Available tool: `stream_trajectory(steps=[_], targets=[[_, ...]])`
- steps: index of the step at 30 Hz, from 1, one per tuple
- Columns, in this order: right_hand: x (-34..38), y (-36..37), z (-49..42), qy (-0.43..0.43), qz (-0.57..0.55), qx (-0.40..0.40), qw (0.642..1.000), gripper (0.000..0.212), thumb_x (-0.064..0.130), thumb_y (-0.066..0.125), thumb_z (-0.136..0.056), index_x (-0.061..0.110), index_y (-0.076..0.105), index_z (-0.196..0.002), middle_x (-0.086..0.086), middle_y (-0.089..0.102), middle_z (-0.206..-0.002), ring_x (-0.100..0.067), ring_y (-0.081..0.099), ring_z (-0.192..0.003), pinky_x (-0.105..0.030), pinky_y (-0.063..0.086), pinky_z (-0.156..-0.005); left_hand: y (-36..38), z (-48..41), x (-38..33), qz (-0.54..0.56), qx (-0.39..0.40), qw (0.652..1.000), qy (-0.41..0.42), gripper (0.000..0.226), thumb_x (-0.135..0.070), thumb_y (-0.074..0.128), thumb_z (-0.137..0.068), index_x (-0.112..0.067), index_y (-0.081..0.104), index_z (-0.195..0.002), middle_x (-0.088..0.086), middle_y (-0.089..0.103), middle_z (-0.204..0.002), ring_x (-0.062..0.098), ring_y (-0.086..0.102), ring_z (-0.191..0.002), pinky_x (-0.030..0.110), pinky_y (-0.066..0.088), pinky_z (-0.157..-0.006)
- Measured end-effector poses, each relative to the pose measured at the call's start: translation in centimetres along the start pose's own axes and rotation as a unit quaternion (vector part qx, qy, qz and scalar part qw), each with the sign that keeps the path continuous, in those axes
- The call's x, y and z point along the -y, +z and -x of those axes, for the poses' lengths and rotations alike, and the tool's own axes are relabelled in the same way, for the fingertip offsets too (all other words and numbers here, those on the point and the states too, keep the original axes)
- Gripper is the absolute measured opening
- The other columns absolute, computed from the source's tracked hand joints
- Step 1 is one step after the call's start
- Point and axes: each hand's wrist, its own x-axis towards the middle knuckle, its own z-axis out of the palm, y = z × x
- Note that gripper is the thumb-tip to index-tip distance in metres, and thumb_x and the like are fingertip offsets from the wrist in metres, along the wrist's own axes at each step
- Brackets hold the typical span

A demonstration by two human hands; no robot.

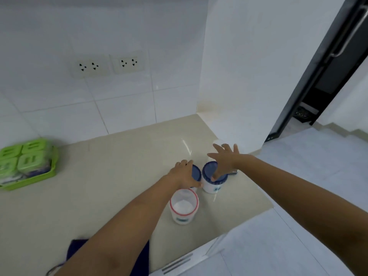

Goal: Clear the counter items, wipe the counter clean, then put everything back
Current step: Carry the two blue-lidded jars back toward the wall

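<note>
With left hand [184, 173] curled over left blue-lidded jar [196, 173], right hand [226, 159] splayed, thumb on right blue-lidded jar [211, 186], near counter [119, 176] edge: wrap fully, lift straight, clear of red-rimmed jar [184, 208].

Blue lid [209, 169] on white jar [211, 187], red-rimmed jar [184, 209], green tray [29, 181], beige counter [109, 176].

The left jar [196, 173] and the right jar [214, 183] stand side by side on the counter [109, 186], a third jar [184, 210] just before them, a tray [29, 182] far left, a cloth [143, 255] probably at the front edge.
</note>
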Motion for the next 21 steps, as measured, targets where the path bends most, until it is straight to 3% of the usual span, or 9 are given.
stream_trajectory(steps=[5, 10, 12, 16, 21], targets=[[0.3, 1.2, 0.2, 0.011, 0.026, 0.004, 1.0, 0.109, 0.067, 0.071, -0.06, 0.034, 0.02, -0.15, -0.008, -0.024, -0.158, -0.04, -0.022, -0.143, -0.066, -0.013, -0.11, 0.8, 0.4, 0.1, -0.006, -0.068, 0.997, -0.026, 0.101, -0.056, 0.069, -0.074, -0.014, 0.016, -0.149, 0.008, 0.026, -0.15, 0.028, 0.029, -0.136, 0.038, 0.035, -0.106], [0.5, 1.5, 0.4, 0.011, 0.077, 0.003, 0.997, 0.11, 0.072, 0.071, -0.054, 0.032, 0.028, -0.147, -0.009, -0.03, -0.156, -0.042, -0.027, -0.141, -0.068, -0.017, -0.107, -0.1, 0.4, 1.6, 0.068, -0.095, 0.99, -0.075, 0.093, -0.06, 0.072, -0.067, -0.014, 0.036, -0.139, 0.009, 0.042, -0.135, 0.028, 0.047, -0.121, 0.037, 0.045, -0.094], [1.0, 1.7, 0.5, 0.006, 0.081, -0.02, 0.996, 0.105, 0.071, 0.072, -0.054, 0.028, 0.037, -0.143, -0.009, -0.029, -0.156, -0.042, -0.026, -0.141, -0.067, -0.015, -0.108, -0.9, 0.3, 2.3, 0.113, -0.094, 0.984, -0.098, 0.086, -0.061, 0.073, -0.064, -0.011, 0.047, -0.128, 0.009, 0.052, -0.125, 0.027, 0.055, -0.108, 0.035, 0.049, -0.085], [1.9, 1.6, 0.0, -0.013, 0.077, -0.057, 0.995, 0.1, 0.071, 0.07, -0.056, 0.022, 0.042, -0.139, -0.009, -0.027, -0.157, -0.042, -0.024, -0.142, -0.066, -0.011, -0.11, -2.1, 0.6, 3.7, 0.166, -0.081, 0.976, -0.116, 0.047, -0.052, 0.073, -0.072, -0.012, 0.058, -0.094, 0.008, 0.067, -0.099, 0.022, 0.063, -0.086, 0.028, 0.046, -0.068], [4.8, -0.8, -1.2, -0.032, 0.033, -0.069, 0.997, 0.099, 0.068, 0.071, -0.058, 0.02, 0.04, -0.14, -0.007, -0.02, -0.159, -0.04, -0.019, -0.144, -0.06, -0.008, -0.115, -4.0, 1.9, 6.1, 0.187, -0.101, 0.969, -0.122, 0.043, -0.048, 0.074, -0.073, -0.012, 0.059, -0.092, 0.007, 0.065, -0.097, 0.021, 0.062, -0.086, 0.031, 0.049, -0.072]])
